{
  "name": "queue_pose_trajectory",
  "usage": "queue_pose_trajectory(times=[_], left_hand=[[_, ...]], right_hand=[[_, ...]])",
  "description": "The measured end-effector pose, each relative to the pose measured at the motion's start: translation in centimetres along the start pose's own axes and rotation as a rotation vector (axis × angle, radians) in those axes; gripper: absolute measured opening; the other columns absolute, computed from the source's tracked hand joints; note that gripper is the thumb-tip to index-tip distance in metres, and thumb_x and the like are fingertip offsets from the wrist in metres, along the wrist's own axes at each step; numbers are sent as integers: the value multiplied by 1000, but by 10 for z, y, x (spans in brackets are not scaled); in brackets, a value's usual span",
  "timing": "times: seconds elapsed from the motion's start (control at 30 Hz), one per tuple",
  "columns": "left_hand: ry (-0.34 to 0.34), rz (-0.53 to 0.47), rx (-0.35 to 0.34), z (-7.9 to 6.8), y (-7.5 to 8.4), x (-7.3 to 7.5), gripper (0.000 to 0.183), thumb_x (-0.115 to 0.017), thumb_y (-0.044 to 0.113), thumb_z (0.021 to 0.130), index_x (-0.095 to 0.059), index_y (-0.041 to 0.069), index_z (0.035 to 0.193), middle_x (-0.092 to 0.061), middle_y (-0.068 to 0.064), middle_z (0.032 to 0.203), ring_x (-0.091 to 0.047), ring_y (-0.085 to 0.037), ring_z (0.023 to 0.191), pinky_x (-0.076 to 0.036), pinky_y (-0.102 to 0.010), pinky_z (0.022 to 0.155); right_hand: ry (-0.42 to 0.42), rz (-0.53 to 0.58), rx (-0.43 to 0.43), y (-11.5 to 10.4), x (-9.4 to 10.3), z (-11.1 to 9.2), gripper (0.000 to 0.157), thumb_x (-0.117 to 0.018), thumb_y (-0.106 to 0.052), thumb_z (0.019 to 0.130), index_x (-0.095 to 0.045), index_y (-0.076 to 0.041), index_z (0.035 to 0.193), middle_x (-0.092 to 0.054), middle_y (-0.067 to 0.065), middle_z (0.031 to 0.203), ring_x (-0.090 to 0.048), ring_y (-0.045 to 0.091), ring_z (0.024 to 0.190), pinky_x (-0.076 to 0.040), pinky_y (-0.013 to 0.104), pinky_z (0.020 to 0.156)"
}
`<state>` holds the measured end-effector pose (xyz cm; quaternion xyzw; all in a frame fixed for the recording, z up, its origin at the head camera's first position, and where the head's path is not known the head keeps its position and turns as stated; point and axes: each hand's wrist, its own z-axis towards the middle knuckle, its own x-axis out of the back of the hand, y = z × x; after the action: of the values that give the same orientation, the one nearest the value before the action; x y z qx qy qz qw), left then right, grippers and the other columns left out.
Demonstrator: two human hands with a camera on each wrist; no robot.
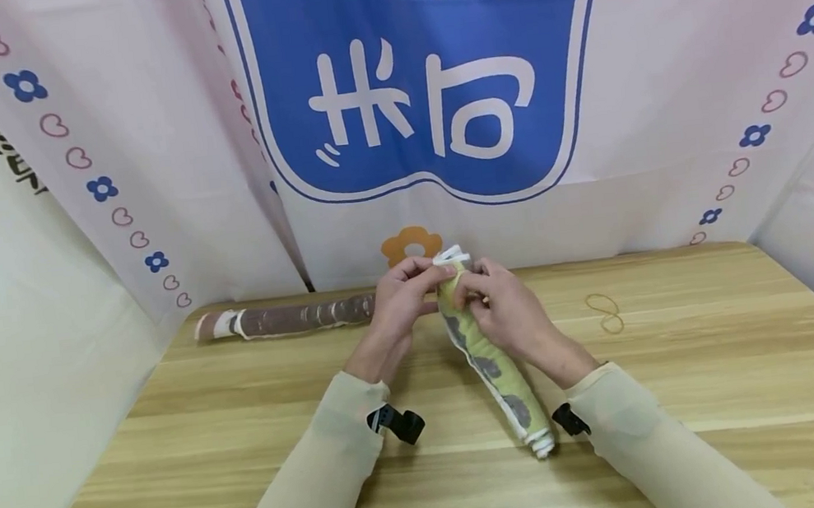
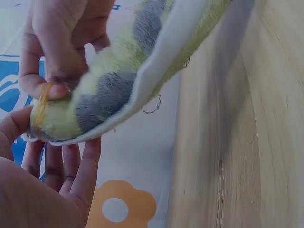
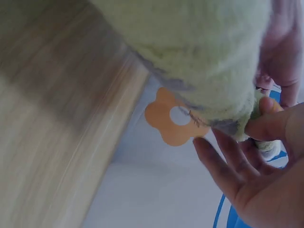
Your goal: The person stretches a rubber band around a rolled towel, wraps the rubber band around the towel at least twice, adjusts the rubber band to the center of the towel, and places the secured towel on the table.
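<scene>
the hands [image 1: 399,304] hide part of the brown roll [image 1: 280,320]; the blue sign [image 1: 415,46] is cut off above.

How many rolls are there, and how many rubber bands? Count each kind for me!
Rolls: 2, a green roll and a brown roll
Rubber bands: 2, a loose band and a looped band around the green roll's end
Total: 4

You face a printed cloth backdrop [image 1: 666,94] behind a wooden table [image 1: 142,497].
Above an orange flower [image 1: 409,244] you see a blue emblem [image 1: 417,79] with white characters; heart outlines [image 1: 54,125] run down both sides.
</scene>
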<state>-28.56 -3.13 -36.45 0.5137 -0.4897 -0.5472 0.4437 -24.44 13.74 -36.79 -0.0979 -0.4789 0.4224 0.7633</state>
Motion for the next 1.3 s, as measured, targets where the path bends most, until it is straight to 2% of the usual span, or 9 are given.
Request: queue_pose_trajectory(times=[0.13,0.27,0.47,0.6,0.73,0.83,0.93,1.07,1.3], left_hand=[[57,24,-39,-1,0,-3,15,-85,16,90,-74,9,97,-68,-5,101,-65,-17,89,-63,-34,73],[71,74,-78,-5,2,-7,18,-88,18,89,-76,8,97,-67,-5,97,-62,-15,86,-60,-29,68],[40,106,-115,-6,0,-10,19,-87,22,91,-75,8,97,-67,-5,98,-62,-16,88,-61,-32,72],[-66,77,-121,-3,0,-7,20,-77,24,99,-72,5,100,-67,-5,101,-64,-17,93,-60,-31,78],[-191,-19,-85,2,1,2,18,-68,19,104,-69,1,108,-67,-5,106,-66,-17,98,-60,-28,79],[-227,-86,-40,5,1,8,14,-69,15,104,-70,2,110,-68,-5,107,-67,-16,96,-60,-27,76],[-217,-140,-3,7,1,11,8,-72,10,101,-71,4,105,-68,-6,104,-66,-15,91,-60,-26,74],[-167,-149,15,6,2,9,5,-77,6,97,-72,6,97,-66,-6,103,-66,-16,87,-60,-26,75],[-38,-126,36,5,1,3,8,-83,4,91,-75,5,91,-70,-8,102,-70,-17,85,-61,-29,77]], right_hand=[[-10,-64,-84,-8,2,0,4,-73,-8,91,-73,-9,94,-62,12,111,-66,28,85,-55,38,65],[-17,-153,-139,-16,3,-2,26,-83,-33,92,-70,-10,94,-61,10,102,-58,22,72,-50,35,56],[40,-206,-99,-14,3,-2,24,-88,-18,87,-66,-9,89,-63,8,96,-60,21,70,-52,36,56],[-3,-71,-114,-8,8,0,18,-83,-6,87,-65,-8,90,-62,10,96,-67,24,79,-57,35,63],[-76,188,-151,0,15,2,16,-77,0,91,-63,-7,91,-63,12,96,-69,27,84,-60,34,69],[-131,369,-199,4,19,3,13,-76,-3,95,-64,-5,95,-67,13,98,-68,28,85,-63,42,73],[-175,460,-276,4,21,4,17,-78,-18,98,-65,-6,97,-68,13,98,-67,27,86,-63,48,75],[-153,379,-317,2,19,4,29,-84,-32,94,-66,-9,91,-65,12,95,-64,27,84,-60,40,72],[-47,164,-189,-6,7,1,24,-88,-10,89,-65,-8,87,-54,15,107,-67,30,89,-56,33,69]])
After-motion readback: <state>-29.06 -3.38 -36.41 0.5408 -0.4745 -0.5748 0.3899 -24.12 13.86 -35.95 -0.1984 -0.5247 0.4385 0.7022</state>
